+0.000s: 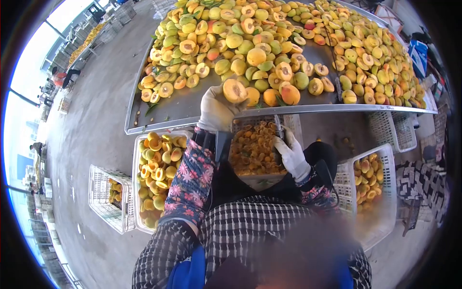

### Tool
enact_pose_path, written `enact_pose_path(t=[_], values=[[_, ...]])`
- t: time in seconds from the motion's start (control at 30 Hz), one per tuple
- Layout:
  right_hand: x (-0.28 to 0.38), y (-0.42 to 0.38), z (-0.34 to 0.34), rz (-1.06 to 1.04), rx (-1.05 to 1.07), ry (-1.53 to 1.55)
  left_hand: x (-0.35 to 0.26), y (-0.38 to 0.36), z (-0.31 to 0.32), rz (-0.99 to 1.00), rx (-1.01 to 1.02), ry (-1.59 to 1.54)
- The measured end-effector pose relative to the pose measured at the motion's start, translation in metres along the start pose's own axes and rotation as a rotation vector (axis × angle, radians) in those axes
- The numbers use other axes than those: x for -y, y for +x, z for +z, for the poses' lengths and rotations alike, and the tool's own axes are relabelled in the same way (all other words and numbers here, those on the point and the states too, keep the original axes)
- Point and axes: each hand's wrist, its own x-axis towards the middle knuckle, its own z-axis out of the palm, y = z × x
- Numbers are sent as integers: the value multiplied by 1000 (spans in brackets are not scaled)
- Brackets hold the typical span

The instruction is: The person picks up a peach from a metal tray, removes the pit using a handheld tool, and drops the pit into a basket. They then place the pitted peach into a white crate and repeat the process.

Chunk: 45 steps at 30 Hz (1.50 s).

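Note:
My left hand (216, 107), in a pale glove, is closed around a halved yellow fruit (235, 91), its cut face and stone turned up, at the front edge of the metal table (178, 108). Lower and to the right, my right hand (291, 155), also gloved, has its fingers wrapped round a thin metal tool (278, 126) that is partly hidden. Beneath both hands is a crate of small brown-orange pieces (257, 149). Whole and halved fruit (231, 41) is heaped on the table just beyond my left hand.
A white crate (137, 192) of halved fruit stands at my left, beside another crate (103, 192). At my right is a crate (391, 192) with more fruit. Further crates (404, 132) sit under the table's right end. A person (60, 78) is far off at the left.

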Motion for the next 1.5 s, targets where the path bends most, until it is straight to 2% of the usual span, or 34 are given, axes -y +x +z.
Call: enact_pose_path(t=[0.03,0.07,0.1,0.13,0.17,0.3,0.4,0.5,0.6,0.7,0.8,0.93,0.97,1.07,1.1,1.17,1.3,1.4,1.43,1.5], values=[[25,0,11,-182,6,-265,5,-10,7,5,1,-82],[40,3,15,-211,59,-335,10,-18,16,5,5,-162],[51,5,18,-234,109,-404,15,-24,28,42,-148,-161],[56,9,21,-256,158,-475,20,-29,34,80,-172,-92],[55,14,27,-386,136,-503,25,-33,39,118,-192,-23],[62,24,45,-456,47,-786,39,-38,35,233,-156,147],[59,24,53,-378,45,-912,43,-40,39,309,-162,265],[57,23,61,-340,29,-791,50,-46,43,392,-137,430],[55,24,63,-295,38,-821,57,-53,55,426,-198,357],[63,20,52,-277,182,-1022,49,-58,52,330,-214,444],[56,18,43,-297,250,-1117,42,-60,44,236,-223,677],[56,14,39,-192,264,-888,37,-51,31,91,-162,648],[54,14,37,-159,268,-771,41,-49,22,156,-29,574],[40,10,37,-187,268,-406,61,-40,6,643,33,765],[37,8,38,-318,245,-524,65,-48,9,592,43,743],[36,8,45,-172,226,-386,69,-51,12,558,-55,652],[31,4,34,-250,326,-748,56,-60,22,227,-141,521],[32,2,30,-211,399,-685,47,-59,19,41,-73,572],[30,0,32,-192,363,-613,46,-56,16,22,-78,565],[27,-5,41,-148,291,-471,54,-54,18,104,-126,541]])
